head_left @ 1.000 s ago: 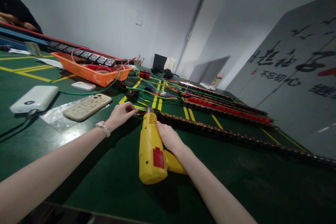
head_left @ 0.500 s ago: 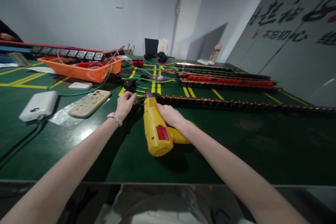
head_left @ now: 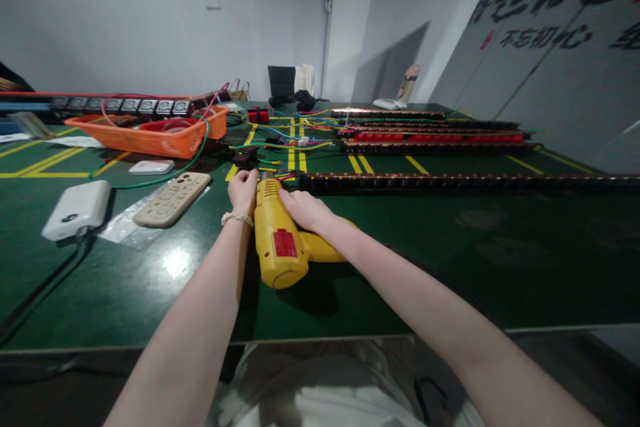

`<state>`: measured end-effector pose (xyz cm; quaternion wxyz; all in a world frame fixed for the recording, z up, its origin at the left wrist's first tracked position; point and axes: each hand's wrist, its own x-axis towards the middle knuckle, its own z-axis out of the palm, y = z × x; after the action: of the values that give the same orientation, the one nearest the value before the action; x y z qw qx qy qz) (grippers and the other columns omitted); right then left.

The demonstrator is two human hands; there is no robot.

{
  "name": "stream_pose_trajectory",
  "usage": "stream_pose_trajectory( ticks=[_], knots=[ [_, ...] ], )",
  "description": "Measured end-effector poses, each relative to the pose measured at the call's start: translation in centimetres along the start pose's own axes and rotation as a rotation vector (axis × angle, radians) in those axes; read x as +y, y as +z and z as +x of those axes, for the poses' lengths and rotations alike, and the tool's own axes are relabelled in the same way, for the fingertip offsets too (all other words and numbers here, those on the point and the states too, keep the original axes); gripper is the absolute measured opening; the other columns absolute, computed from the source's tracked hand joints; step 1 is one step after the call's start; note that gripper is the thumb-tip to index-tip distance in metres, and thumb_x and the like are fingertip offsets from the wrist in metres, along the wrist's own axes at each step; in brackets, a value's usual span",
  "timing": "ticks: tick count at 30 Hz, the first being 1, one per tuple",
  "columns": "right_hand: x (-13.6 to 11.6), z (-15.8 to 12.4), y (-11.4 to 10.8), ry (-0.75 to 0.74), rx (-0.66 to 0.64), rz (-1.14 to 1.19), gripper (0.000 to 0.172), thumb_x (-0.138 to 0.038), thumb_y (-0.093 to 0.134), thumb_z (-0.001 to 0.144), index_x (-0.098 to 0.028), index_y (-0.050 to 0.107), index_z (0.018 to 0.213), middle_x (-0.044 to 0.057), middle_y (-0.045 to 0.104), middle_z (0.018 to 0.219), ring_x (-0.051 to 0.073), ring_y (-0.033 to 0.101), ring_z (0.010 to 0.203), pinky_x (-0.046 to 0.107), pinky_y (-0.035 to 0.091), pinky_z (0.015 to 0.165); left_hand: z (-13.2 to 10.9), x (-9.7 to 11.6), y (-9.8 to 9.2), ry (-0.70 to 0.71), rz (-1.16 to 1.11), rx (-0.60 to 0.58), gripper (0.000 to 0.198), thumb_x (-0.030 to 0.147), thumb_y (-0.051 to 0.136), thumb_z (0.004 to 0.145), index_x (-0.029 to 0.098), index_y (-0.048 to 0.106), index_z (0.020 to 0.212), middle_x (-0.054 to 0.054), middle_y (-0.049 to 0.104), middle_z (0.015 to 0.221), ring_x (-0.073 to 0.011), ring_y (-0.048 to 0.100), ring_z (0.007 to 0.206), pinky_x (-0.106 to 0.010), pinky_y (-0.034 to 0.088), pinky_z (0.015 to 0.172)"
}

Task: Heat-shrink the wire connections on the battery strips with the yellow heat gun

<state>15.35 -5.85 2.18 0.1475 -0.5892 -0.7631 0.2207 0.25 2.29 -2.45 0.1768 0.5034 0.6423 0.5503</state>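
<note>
A yellow heat gun (head_left: 280, 230) with a red label lies on its side, nozzle pointing away from me and handle out to the right. My right hand (head_left: 309, 211) grips it where body and handle meet; most of its fingers are hidden. Beside the nozzle, my left hand (head_left: 243, 191) has its fingers drawn together in a pinch. What they hold, if anything, I cannot make out. Thin coloured wires (head_left: 286, 175) run from just past the nozzle to the end of a long dark strip (head_left: 440, 184).
An orange basket (head_left: 165, 141) holding coiled parts stands at the left back. Nearer are a white charger-like box (head_left: 80, 207) with a cable, a beige phone case (head_left: 173, 200) on a plastic bag, and a small white case (head_left: 151, 167). Further strips (head_left: 440, 147) lie at the back right.
The heat gun and my right hand have shifted left and slightly away from me. My left hand has come right against the nozzle area, its fingers drawn closer together. The camera view has shifted slightly.
</note>
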Motion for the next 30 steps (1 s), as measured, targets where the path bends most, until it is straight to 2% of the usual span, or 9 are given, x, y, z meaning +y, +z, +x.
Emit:
stream_pose_trajectory(
  ticks=[8, 16, 19, 23, 30],
  knots=[
    [0.8, -0.1, 0.0, -0.023, -0.014, 0.003, 0.07, -0.061, 0.007, 0.086, -0.02, 0.06, 0.105, 0.011, 0.061, 0.108, 0.029, 0.056, 0.099, 0.04, 0.042, 0.082, 0.3, -0.1, 0.3, -0.019, -0.071, 0.002, 0.027, 0.034, 0.05, 0.071, 0.015, 0.051, 0.052, 0.004, 0.036, 0.048, -0.0088, 0.034, 0.052, -0.022, 0.024, 0.05],
    [1.9, -0.7, -1.2, 0.068, -0.016, 0.001, 0.077, -0.066, 0.006, 0.083, -0.015, 0.062, 0.099, 0.016, 0.061, 0.104, 0.03, 0.057, 0.094, 0.038, 0.042, 0.078, 0.6, -0.3, 0.9, 0.036, -0.146, 0.073, 0.032, 0.033, 0.051, 0.069, 0.016, 0.04, 0.044, 0.005, 0.026, 0.045, -0.0075, 0.027, 0.047, -0.022, 0.021, 0.048],
    [2.6, -1.2, -1.9, 0.098, 0.009, 0.005, 0.077, -0.065, 0.007, 0.084, -0.014, 0.062, 0.099, 0.017, 0.061, 0.104, 0.029, 0.058, 0.092, 0.036, 0.042, 0.076, 0.4, -0.2, 0.9, 0.028, -0.125, 0.087, 0.031, 0.033, 0.049, 0.07, 0.016, 0.041, 0.045, 0.004, 0.031, 0.043, -0.0081, 0.031, 0.046, -0.021, 0.024, 0.047],
    [3.0, -1.6, -2.5, 0.138, 0.011, 0.001, 0.081, -0.066, 0.005, 0.083, -0.012, 0.063, 0.098, 0.018, 0.061, 0.104, 0.028, 0.058, 0.091, 0.034, 0.042, 0.074, -0.2, 0.5, 0.7, -0.06, -0.144, 0.04, 0.026, 0.034, 0.047, 0.07, 0.016, 0.05, 0.051, 0.002, 0.044, 0.043, -0.0099, 0.042, 0.044, -0.021, 0.032, 0.048],
    [2.8, -2.0, -2.7, 0.118, -0.014, -0.123, 0.079, -0.059, -0.001, 0.086, -0.013, 0.057, 0.114, 0.017, 0.059, 0.109, 0.03, 0.053, 0.103, 0.038, 0.038, 0.083, -0.5, 0.7, 0.7, -0.068, -0.156, 0.023, 0.027, 0.035, 0.047, 0.07, 0.016, 0.051, 0.051, 0.001, 0.049, 0.044, -0.011, 0.047, 0.045, -0.021, 0.037, 0.049]
  ],
)
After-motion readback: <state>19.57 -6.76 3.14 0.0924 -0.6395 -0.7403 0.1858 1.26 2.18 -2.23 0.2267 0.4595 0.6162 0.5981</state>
